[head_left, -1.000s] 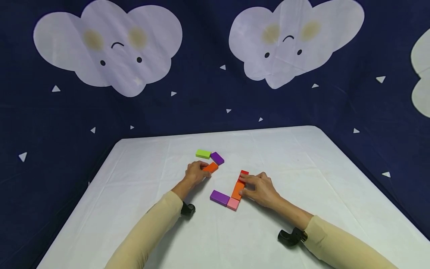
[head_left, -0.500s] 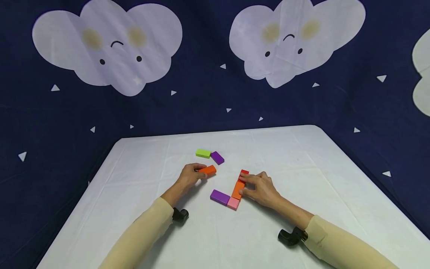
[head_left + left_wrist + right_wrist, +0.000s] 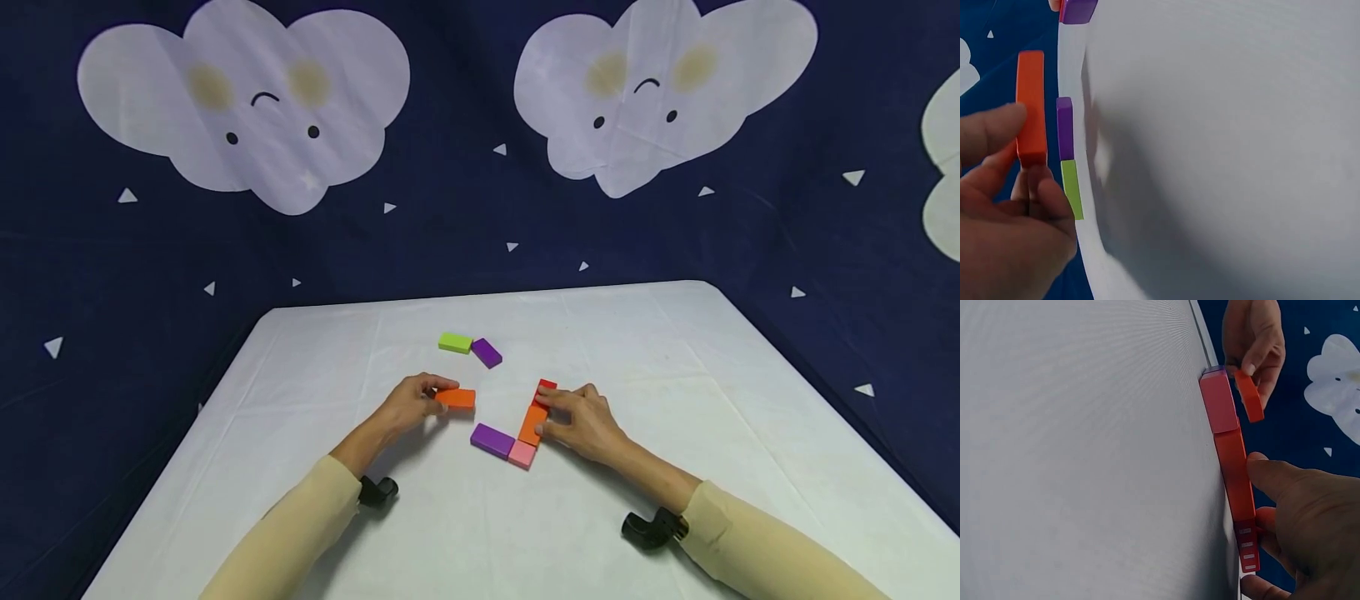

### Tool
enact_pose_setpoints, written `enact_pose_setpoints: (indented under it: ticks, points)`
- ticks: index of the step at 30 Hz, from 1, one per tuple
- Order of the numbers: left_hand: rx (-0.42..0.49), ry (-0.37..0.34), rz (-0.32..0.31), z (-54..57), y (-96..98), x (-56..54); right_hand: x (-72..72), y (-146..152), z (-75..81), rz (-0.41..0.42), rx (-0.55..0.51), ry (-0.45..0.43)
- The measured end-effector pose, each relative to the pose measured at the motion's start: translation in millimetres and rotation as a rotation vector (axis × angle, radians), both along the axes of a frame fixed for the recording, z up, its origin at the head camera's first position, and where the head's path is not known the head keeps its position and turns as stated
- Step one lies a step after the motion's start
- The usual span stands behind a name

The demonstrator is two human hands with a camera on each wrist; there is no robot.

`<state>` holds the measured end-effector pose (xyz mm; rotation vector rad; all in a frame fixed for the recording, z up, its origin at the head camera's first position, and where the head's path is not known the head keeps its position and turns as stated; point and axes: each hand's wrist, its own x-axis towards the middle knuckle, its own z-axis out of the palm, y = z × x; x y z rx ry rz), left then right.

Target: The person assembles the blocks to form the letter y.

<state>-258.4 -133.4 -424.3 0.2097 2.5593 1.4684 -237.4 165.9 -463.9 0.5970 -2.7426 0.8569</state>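
Note:
My left hand (image 3: pixel 408 407) pinches an orange block (image 3: pixel 457 399) between thumb and fingers, above the white table. The left wrist view shows this orange block (image 3: pixel 1031 109) from one narrow end. To its right, a joined row lies flat: a purple block (image 3: pixel 492 441), a shorter pink block (image 3: pixel 522 454), another orange block (image 3: pixel 532 424) and a red block (image 3: pixel 546 386) at the far end. My right hand (image 3: pixel 585 423) rests against this row, the thumb touching the orange block (image 3: pixel 1235 475) and other fingers at the red block (image 3: pixel 1247 547), which they partly hide in the head view.
Farther back on the table (image 3: pixel 637 333) lie a lime green block (image 3: pixel 455 342) and a purple block (image 3: pixel 487 353), their corners close together. A dark blue cloth (image 3: pixel 450 258) with clouds hangs behind. Each wrist carries a black camera mount (image 3: pixel 654 529).
My left hand has drawn the orange block left and nearer, away from the purple and green blocks, and turned it more level sideways. The right hand and the row stay put.

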Motion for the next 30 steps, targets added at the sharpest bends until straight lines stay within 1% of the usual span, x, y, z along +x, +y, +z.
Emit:
enact_pose_setpoints:
  ticks: [5,11,18,26,30]
  points:
    - [-0.010,-0.037,-0.091,-2.2,-6.9,3.5,0.1,0,0.5,0.004,-0.002,0.004]
    - [-0.049,-0.062,-0.128,-2.0,-10.5,6.9,0.0,0,0.5,0.000,-0.003,-0.001]
    - [-0.083,-0.012,-0.204,-8.3,-13.2,4.9,1.0,0,0.6,0.001,-0.003,-0.004]
    - [-0.080,-0.016,-0.226,-7.3,-11.8,6.3,1.4,0,1.1,0.004,-0.004,-0.004]
    - [-0.086,-0.006,-0.232,-7.8,-11.0,6.7,1.3,0,1.2,0.006,-0.003,0.000]
